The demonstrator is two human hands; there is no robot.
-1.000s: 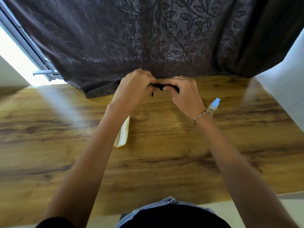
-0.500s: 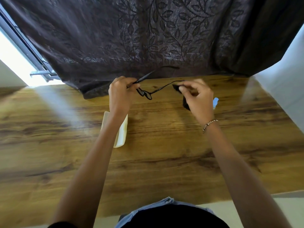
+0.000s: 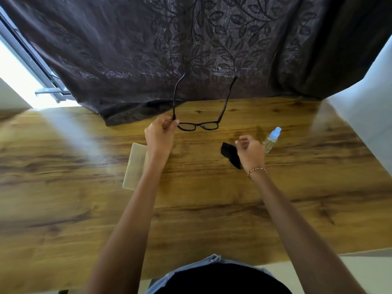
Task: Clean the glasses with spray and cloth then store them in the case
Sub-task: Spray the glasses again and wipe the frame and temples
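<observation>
My left hand (image 3: pixel 160 134) pinches the left hinge of the black-framed glasses (image 3: pixel 199 125) and holds them up above the table, both temples unfolded and pointing away towards the curtain. My right hand (image 3: pixel 250 149) is lower and to the right, fingers curled around the black cloth (image 3: pixel 229 154), which hangs from it just over the wood. The clear spray bottle (image 3: pixel 271 140) with a light blue cap lies right behind that hand. The pale beige glasses case (image 3: pixel 135 165) lies flat on the table, partly hidden by my left wrist.
The wooden table (image 3: pixel 84 209) runs across the view. A dark leaf-patterned curtain (image 3: pixel 191 49) hangs over its far edge. A window frame (image 3: pixel 45 90) is at the far left and a white wall (image 3: pixel 371 113) at the right.
The hands have parted. My left hand lifted the glasses with the temples now spread open, and my right hand moved down and right with the cloth, away from the lenses.
</observation>
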